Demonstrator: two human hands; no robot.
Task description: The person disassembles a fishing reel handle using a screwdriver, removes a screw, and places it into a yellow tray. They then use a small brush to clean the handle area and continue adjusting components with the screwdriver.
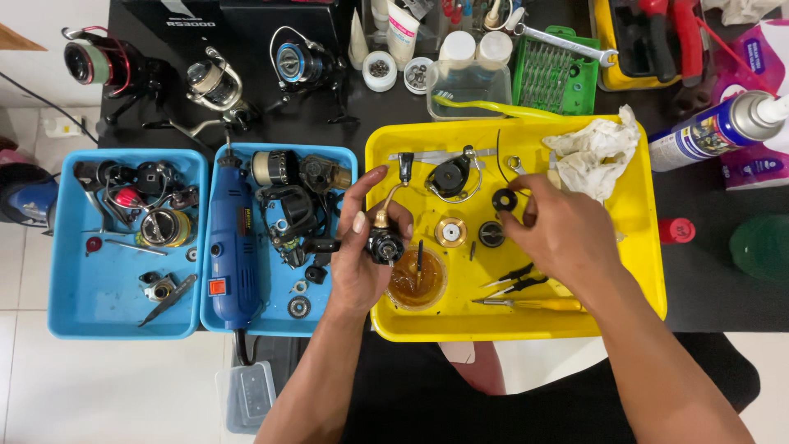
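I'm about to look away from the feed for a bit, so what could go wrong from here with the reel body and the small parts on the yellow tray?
1. The right hand pinches a small black ring over the yellow tray; it could slip and roll among the loose parts.
2. The left hand holds the reel body just above the open grease cup; a dip might smear it or tip the cup.

In my left hand [362, 255] the reel body [385, 242] looks glossy black with a brass-toned metal handle; the yellow tray [641, 271] is smooth plastic, the rag [596, 152] crumpled cloth.
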